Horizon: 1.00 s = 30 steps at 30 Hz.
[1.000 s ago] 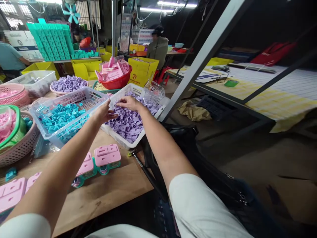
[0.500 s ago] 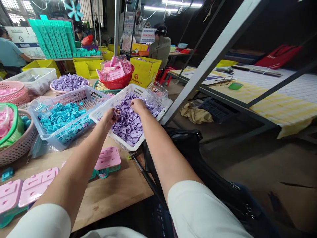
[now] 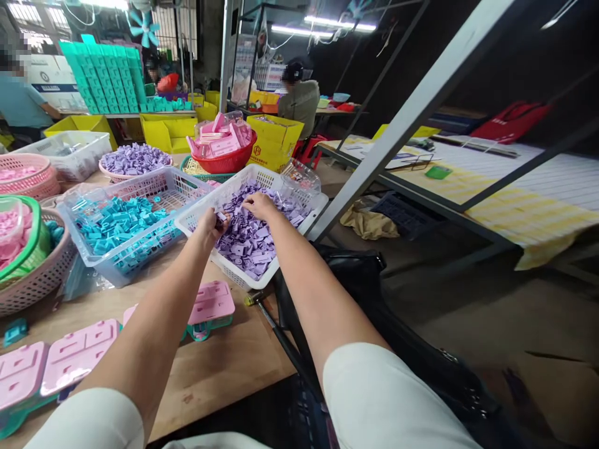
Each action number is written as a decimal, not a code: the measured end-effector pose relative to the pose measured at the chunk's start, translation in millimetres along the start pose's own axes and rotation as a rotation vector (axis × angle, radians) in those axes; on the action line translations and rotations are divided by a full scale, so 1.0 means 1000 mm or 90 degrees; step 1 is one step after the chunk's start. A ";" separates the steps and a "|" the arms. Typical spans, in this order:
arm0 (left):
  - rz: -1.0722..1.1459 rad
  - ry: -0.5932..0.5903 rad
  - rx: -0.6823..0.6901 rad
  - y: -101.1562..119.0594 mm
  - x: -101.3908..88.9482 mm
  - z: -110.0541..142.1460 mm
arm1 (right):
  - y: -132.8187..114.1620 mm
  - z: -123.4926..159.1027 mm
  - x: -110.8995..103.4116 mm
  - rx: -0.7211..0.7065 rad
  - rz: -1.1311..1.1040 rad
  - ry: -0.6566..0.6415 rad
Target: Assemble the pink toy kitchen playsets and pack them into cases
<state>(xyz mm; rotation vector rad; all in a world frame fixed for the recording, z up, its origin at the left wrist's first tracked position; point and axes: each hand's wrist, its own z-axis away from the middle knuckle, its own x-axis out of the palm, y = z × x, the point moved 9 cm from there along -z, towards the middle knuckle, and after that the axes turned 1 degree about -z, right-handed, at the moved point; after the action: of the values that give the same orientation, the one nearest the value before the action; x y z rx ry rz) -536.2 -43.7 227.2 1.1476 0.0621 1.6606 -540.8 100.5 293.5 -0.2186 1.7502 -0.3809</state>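
Observation:
A white perforated basket [image 3: 236, 274] holds a heap of small purple plastic pieces [image 3: 250, 243]. Over its left side, my left hand [image 3: 213, 224] is closed around purple plastic pieces that stick out between thumb and fingers. My right hand [image 3: 259, 206] reaches into the middle of the heap, fingertips pinched together at the pieces; what sits between them is too small to make out. In front of the basket, pink and teal plastic cases [image 3: 213, 302] lie on the wooden table, with more pink-topped cases [image 3: 79, 349] at the lower left, partly behind my left forearm.
A blue basket of turquoise pieces [image 3: 116, 265] adjoins the white one. Behind are a red bowl of pink parts [image 3: 229, 162] and a bowl of purple pieces [image 3: 135, 161]. A hammer [image 3: 269, 318] lies by the table edge. A metal post [image 3: 397, 131] slants up on the right. Co-workers sit farther back.
The camera view has shifted slightly. My right hand has moved a little left within the purple heap, nearer my left hand, which stays closed on pieces.

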 end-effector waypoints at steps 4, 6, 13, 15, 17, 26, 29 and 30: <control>-0.039 0.043 -0.015 -0.004 -0.002 0.001 | -0.019 0.002 0.002 -0.075 -0.110 -0.042; -0.051 0.044 -0.024 -0.006 0.000 0.003 | -0.030 0.004 0.007 -0.098 -0.142 -0.066; -0.044 0.006 -0.016 -0.002 0.010 0.011 | -0.025 -0.003 0.013 -0.070 -0.110 -0.070; -0.040 0.009 0.000 0.002 0.011 0.012 | -0.010 -0.005 0.015 -0.039 -0.052 -0.072; -0.038 0.009 0.019 0.006 0.011 0.014 | 0.003 -0.005 0.024 -0.017 0.015 -0.105; -0.029 0.021 0.088 0.014 0.009 0.020 | -0.010 0.000 0.045 -0.052 0.160 -0.155; -0.035 0.034 0.107 0.015 0.008 0.018 | -0.014 0.001 0.042 -0.066 0.149 -0.148; -0.035 0.039 0.112 0.015 0.007 0.017 | -0.013 0.000 0.040 -0.066 0.145 -0.142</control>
<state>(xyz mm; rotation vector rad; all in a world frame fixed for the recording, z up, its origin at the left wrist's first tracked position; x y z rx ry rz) -535.0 -52.9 249.5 1.2155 0.2818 1.6656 -549.8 74.6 261.3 -0.1286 1.5551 -0.0958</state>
